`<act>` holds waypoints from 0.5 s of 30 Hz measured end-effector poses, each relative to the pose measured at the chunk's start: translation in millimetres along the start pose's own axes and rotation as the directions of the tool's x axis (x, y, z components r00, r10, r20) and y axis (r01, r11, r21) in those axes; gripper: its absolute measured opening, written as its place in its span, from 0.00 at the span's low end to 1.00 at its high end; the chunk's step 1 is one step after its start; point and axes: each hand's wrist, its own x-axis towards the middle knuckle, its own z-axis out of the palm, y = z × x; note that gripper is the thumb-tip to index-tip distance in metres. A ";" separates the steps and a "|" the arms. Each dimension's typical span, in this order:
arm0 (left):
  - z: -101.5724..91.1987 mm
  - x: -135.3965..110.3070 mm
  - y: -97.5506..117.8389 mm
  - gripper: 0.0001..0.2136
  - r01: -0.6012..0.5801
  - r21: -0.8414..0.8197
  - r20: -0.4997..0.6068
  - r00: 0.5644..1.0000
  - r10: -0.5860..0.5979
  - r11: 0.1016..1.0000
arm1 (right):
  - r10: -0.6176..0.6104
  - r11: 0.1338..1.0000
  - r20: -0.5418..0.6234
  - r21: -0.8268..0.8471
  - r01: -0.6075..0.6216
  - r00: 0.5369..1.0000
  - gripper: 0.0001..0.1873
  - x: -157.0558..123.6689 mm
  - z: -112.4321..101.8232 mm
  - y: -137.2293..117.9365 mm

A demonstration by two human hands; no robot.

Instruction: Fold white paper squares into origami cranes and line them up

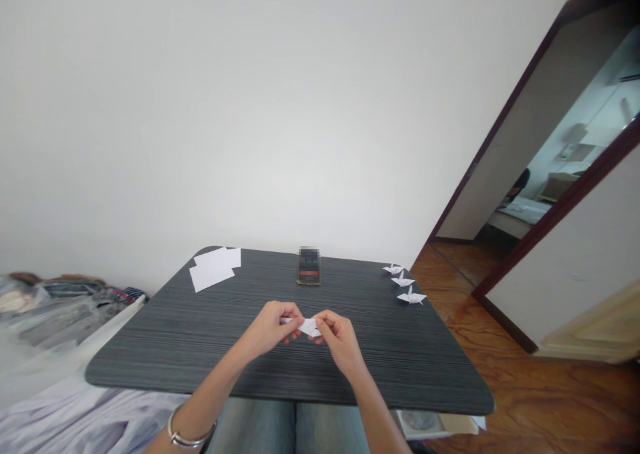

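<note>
Both my hands meet over the middle of a dark striped table (200, 347), holding one small piece of folded white paper (306, 326) between them. My left hand (273, 327) pinches its left end with fingers curled. My right hand (337, 334) pinches the right end, thumb and fingers pressed together. A metal bangle (187, 434) circles my left wrist.
Loose white paper sheets (214, 267) lie at the table's far left corner. A small dark upright object (309, 267) stands at the far middle. Three folded white paper cranes (404, 282) sit along the right edge. Bedding lies left, wooden floor and an open doorway right.
</note>
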 end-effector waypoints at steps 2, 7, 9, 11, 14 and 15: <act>-0.6 0.3 0.1 0.13 -0.020 0.040 -0.017 1.000 0.021 0.999 | 0.006 1.000 -0.016 0.008 -0.006 1.000 0.12 0.3 -0.1 0.2; 0.5 1.4 -0.4 0.11 -0.093 0.094 -0.027 0.995 0.095 0.991 | 0.002 1.000 -0.051 0.008 -0.001 0.999 0.13 1.3 -0.6 -0.1; 2.8 2.1 -1.0 0.11 -0.080 0.014 -0.026 0.996 0.080 0.997 | 0.009 1.000 -0.060 0.031 -0.007 0.998 0.14 1.8 0.0 -0.1; 5.5 3.1 -1.9 0.10 -0.075 -0.083 -0.041 0.997 0.072 0.994 | 0.029 0.998 -0.065 0.059 -0.026 0.997 0.14 1.9 1.3 0.2; 8.8 4.6 -4.0 0.10 -0.076 -0.213 -0.073 0.995 0.062 0.974 | 0.070 0.994 -0.025 0.091 -0.067 0.997 0.13 1.1 3.8 0.7; 9.6 5.0 -4.8 0.10 -0.071 -0.250 -0.084 0.995 0.052 0.965 | 0.083 0.991 -0.006 0.101 -0.082 0.997 0.13 0.7 4.5 0.9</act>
